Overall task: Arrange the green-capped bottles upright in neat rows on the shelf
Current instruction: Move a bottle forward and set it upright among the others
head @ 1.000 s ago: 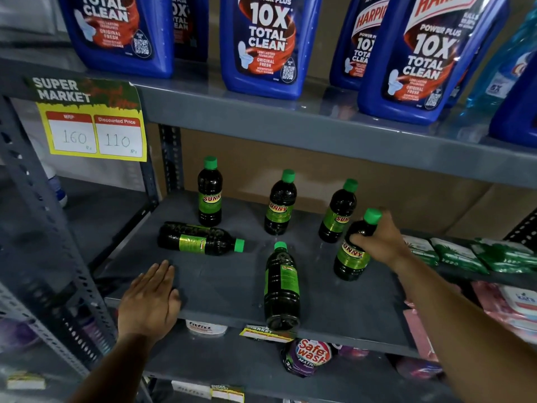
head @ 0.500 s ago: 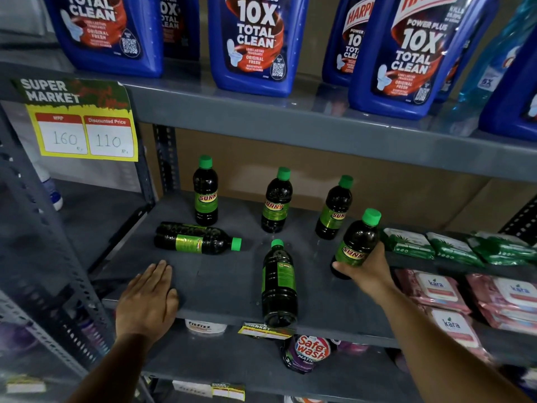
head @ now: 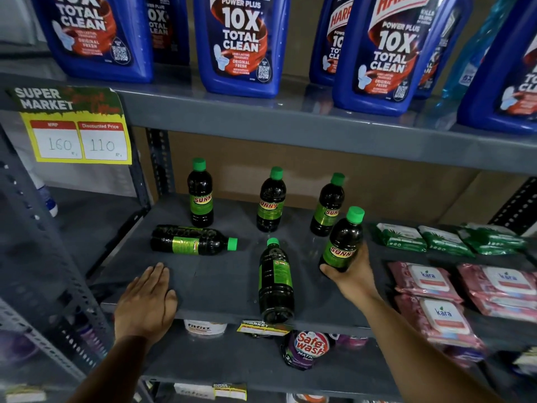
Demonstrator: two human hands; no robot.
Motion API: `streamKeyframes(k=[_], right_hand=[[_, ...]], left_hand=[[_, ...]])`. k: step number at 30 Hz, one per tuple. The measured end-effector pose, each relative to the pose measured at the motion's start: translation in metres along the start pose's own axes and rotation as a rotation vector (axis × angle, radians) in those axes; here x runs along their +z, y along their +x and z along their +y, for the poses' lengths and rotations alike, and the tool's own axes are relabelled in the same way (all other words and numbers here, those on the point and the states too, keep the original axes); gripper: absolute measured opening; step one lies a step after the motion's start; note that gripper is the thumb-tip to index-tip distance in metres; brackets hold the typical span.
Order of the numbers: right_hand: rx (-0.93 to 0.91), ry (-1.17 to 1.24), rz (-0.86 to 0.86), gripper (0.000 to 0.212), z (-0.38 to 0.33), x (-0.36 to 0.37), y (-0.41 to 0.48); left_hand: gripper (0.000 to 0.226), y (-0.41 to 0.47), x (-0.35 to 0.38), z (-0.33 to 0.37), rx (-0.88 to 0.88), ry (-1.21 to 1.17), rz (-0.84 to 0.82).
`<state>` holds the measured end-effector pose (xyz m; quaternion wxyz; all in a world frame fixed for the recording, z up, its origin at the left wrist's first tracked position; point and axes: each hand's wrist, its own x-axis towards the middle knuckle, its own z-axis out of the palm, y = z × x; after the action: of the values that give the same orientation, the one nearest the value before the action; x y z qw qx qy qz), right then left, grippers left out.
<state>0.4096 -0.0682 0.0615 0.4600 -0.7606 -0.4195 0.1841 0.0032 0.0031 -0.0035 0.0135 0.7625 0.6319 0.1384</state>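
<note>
Dim, flat indoor light falls from above and in front of the grey shelf (head: 220,283), whose surface shows only soft, faint shadows. Under the upper shelf board (head: 290,123) the back wall sits in a darker band. A pale sheen glares on that board just below the blue bottles (head: 241,45). Wide-angle distortion bends the shelf uprights and tilts the blue bottles outward toward the corners. To the right of the shelf, the pink packs (head: 436,298) are smeared with blur; lower edges look soft and murky

The grey shelf (head: 220,283) carries three upright green-capped bottles (head: 200,196) at the back and two lying bottles (head: 274,283).
</note>
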Motion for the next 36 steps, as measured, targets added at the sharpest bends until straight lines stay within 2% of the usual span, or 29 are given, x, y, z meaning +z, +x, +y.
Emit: streamKeyframes(k=[2,4,5,7,10,12,15,18,23,27,31,36], right_hand=[[-0.079,-0.094,0.261,0.099,-0.006,0.006,-0.018],[-0.227,-0.153,0.406,0.082,-0.017,0.015,-0.04],[-0.304,-0.139,0.353,0.072,-0.023,0.02,-0.049],[-0.33,-0.085,0.089,0.068,-0.042,0.032,-0.063],[-0.086,-0.219,-0.307,0.091,-0.064,0.056,-0.063],[0.112,-0.225,-0.392,0.088,-0.074,0.069,-0.057],[0.255,-0.249,-0.412,0.074,-0.082,0.075,-0.05],[0.344,-0.162,-0.398,0.055,-0.078,0.081,-0.047],[0.29,-0.15,-0.291,0.042,-0.073,0.087,-0.048],[0.124,-0.021,-0.132,0.052,-0.074,0.097,-0.035],[-0.106,0.088,-0.075,0.046,-0.076,0.103,-0.027],[-0.157,0.073,-0.116,0.077,-0.057,0.109,-0.031]], left_hand=[[0.064,0.001,0.001,-0.003,0.017,0.007,-0.016],[0.066,0.002,0.002,-0.006,0.031,0.01,-0.03],[0.067,0.002,0.002,-0.006,0.042,0.014,-0.037],[0.072,0.004,-0.001,-0.009,0.065,0.021,-0.025],[0.081,0.011,-0.012,-0.021,0.069,0.017,-0.059],[0.088,0.018,-0.016,-0.034,0.063,0.042,-0.068],[0.097,0.02,-0.019,-0.042,0.041,0.071,-0.115],[0.096,0.02,-0.017,-0.041,0.056,0.058,-0.072],[0.096,0.022,-0.014,-0.043,0.058,0.053,-0.071],[0.095,0.019,-0.013,-0.043,0.071,0.052,-0.073],[0.093,0.021,-0.013,-0.044,0.071,0.057,-0.051],[0.088,0.02,-0.013,-0.043,0.068,0.068,-0.05]])
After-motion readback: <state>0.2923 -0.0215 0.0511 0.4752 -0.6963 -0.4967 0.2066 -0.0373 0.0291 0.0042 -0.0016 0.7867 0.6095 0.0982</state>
